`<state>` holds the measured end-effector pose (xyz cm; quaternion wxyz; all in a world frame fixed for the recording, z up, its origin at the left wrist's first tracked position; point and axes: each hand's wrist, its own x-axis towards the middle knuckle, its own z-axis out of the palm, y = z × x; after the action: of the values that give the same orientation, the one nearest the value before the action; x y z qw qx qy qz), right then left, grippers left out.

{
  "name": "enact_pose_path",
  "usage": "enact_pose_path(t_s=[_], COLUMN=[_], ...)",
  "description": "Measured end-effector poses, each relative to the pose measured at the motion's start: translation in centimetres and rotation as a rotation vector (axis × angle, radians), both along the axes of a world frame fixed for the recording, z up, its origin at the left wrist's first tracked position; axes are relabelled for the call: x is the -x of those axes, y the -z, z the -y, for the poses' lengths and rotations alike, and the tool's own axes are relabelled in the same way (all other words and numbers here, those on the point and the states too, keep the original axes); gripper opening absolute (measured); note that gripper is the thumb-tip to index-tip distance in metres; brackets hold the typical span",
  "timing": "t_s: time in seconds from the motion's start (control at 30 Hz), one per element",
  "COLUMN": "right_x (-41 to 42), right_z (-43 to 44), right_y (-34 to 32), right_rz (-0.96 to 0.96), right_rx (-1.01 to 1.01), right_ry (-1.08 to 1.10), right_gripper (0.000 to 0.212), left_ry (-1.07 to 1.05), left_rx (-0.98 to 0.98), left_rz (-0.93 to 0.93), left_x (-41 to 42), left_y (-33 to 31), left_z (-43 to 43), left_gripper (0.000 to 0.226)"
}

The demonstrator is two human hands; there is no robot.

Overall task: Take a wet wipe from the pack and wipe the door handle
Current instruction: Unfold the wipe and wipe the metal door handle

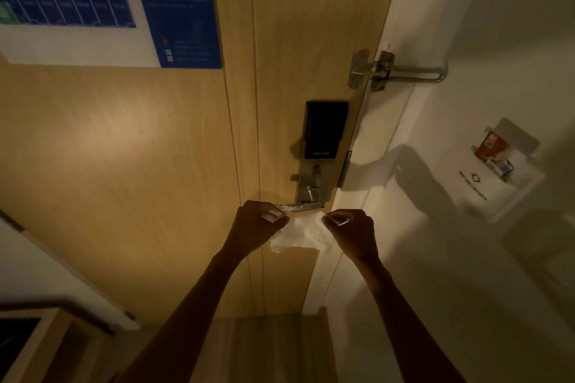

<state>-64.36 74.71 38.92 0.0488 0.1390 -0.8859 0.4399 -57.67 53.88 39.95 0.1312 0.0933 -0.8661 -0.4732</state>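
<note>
Two bare forearms reach up from the bottom edge, ending in the left hand (255, 224) and right hand (351, 230), level with each other. A white wipe (303, 232) hangs spread between them; the curled fingers (272, 215) of each hand pinch one upper corner. The wipe sits just below the metal door handle (295, 206), whose lever tip is beside the left hand; I cannot tell whether they touch. Above the handle a black lock box (325, 129) is mounted on the wooden door (155, 165). Higher up, a swing-bar latch (398, 71) bridges door and frame. On the wall to the right, a card holder (513, 183) holds a card (493, 146). A blue poster (174, 3) hangs upper left.
</note>
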Motion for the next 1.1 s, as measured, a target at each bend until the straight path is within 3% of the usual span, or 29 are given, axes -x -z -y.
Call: enact_pose_path(t_s=[0.23, 0.33, 0.47, 0.6, 0.8, 0.97, 1.1], right_x=[-0.8, -1.4, -2.2, -2.2, -1.6, -2.3, -3.9], right_z=[0.6, 0.3, -0.1, -1.8, -3.2, -2.3, -1.7], right_y=[1.1, 1.3, 1.0, 0.2, -0.9, 0.4, 1.9], right_rz=[0.350, 0.374, 0.325, 0.327, 0.564, 0.739, 0.787], right_rx=[0.337, 0.391, 0.380, 0.315, 0.166, 0.291, 0.242], right_ry=[-0.084, -0.159, -0.222, -0.174, -0.384, -0.113, 0.025], right_gripper=[0.012, 0.009, 0.020, 0.015, 0.011, 0.022, 0.013], left_ry=[0.127, 0.135, 0.143, 0.034, -0.017, -0.184, -0.306], left_rx=[-0.348, -0.388, -0.415, -0.352, -0.454, -0.506, -0.534], left_rz=[0.001, 0.004, 0.022, 0.082, 0.240, 0.279, 0.323], left_x=[-0.1, -0.2, -0.6, -1.3, -3.2, -4.1, -5.5], left_y=[0.3, 0.5, 0.4, 0.2, 0.8, 2.0, 3.3], left_z=[-1.4, -1.8, -2.2, -1.2, -1.1, -2.1, -2.9], left_gripper=[0.012, 0.009, 0.008, 0.010, 0.011, 0.005, 0.009])
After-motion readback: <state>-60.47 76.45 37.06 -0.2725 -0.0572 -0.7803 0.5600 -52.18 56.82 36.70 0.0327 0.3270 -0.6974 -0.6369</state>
